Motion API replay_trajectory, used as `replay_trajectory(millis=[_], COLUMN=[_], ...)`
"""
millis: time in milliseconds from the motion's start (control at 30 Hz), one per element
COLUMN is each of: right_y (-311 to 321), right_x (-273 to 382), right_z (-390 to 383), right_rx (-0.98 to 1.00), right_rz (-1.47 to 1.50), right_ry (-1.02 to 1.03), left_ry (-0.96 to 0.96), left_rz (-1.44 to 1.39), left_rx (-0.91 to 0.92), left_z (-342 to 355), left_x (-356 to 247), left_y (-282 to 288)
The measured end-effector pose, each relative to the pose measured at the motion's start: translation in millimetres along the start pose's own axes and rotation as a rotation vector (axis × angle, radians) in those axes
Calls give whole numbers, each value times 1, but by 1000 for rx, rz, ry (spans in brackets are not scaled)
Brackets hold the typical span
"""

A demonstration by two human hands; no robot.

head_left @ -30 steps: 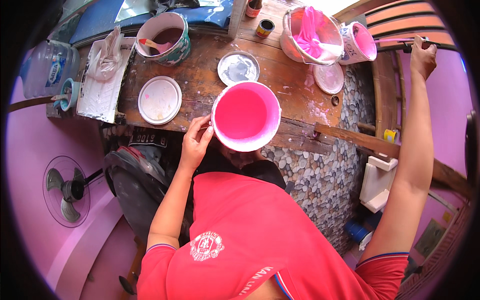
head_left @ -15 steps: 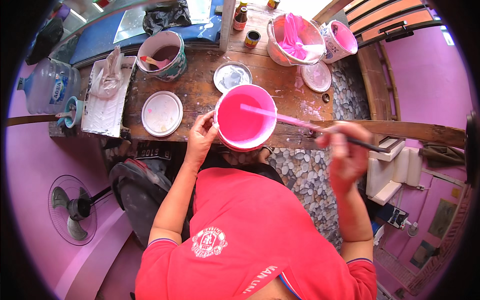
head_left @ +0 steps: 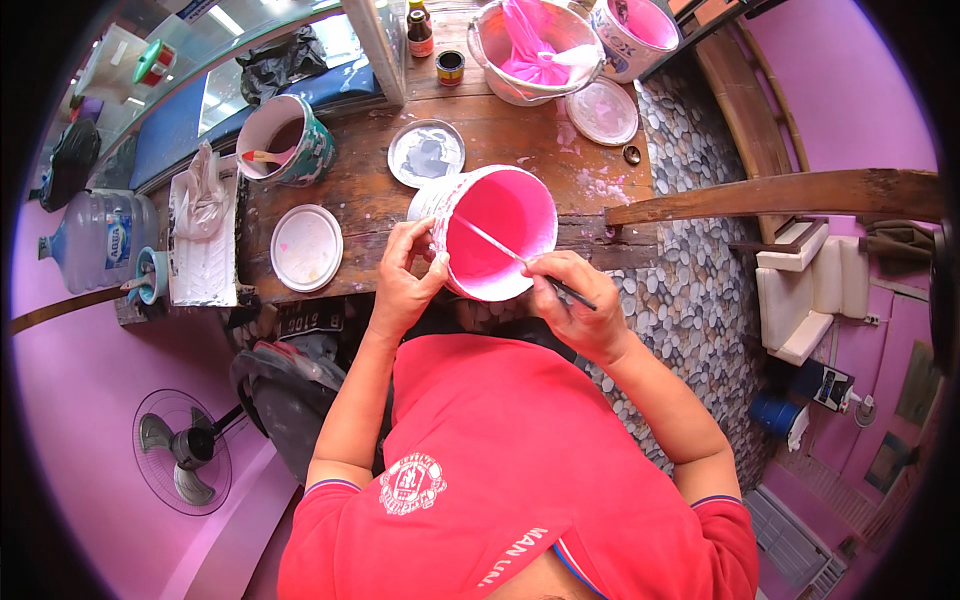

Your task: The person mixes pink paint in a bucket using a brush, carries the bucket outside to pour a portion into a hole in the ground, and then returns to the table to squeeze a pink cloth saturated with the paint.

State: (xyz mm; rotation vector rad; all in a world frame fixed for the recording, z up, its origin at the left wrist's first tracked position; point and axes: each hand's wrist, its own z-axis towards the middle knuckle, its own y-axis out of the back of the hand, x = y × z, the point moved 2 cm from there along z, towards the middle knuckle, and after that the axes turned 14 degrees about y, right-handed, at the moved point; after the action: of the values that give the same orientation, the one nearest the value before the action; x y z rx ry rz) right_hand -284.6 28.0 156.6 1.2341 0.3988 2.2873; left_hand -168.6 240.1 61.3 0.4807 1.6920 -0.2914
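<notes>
At the front of the wooden table, a white bucket of bright pink paint (head_left: 510,205) leans toward me, with my left hand (head_left: 407,268) closed on its left side. My right hand (head_left: 575,305) grips a long thin stick (head_left: 485,233), pink along its upper part and dark at the end below my fingers; it reaches across the bucket into the paint. Behind the bucket lies a round lid with grey smears (head_left: 426,150). Another white lid (head_left: 305,250) lies to the left.
A teal bucket with a brush (head_left: 305,160), paint tray (head_left: 200,265), water jug (head_left: 95,240) and cup (head_left: 150,285) stand left. A pail with pink plastic (head_left: 500,80), another bucket (head_left: 635,55), jar (head_left: 450,68) and bottles (head_left: 420,35) stand behind. A fan (head_left: 185,450) is lower left.
My right hand has come from the far upper right to the bucket, bringing the stick into the paint. The bucket now leans more toward me. My left hand stays at its side.
</notes>
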Motion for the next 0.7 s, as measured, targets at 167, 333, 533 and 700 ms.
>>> replay_trajectory(millis=[167,333,533,700], right_y=[36,37,27,13], right_x=[-6,-19,-4,7], right_z=[-22,-20,-36,-26], right_rx=[2,-56,-18,-6], right_rz=[4,-161,-143,-56], right_ry=[-149,53,-76,-54], left_ry=[-33,-7,-42,-67], left_rz=[85,97,119,148], left_rx=[22,53,19,12], left_z=[-1,-6,-10,-12], left_x=[-1,-4,-7,-5], left_y=[-7,-10,-14,-15])
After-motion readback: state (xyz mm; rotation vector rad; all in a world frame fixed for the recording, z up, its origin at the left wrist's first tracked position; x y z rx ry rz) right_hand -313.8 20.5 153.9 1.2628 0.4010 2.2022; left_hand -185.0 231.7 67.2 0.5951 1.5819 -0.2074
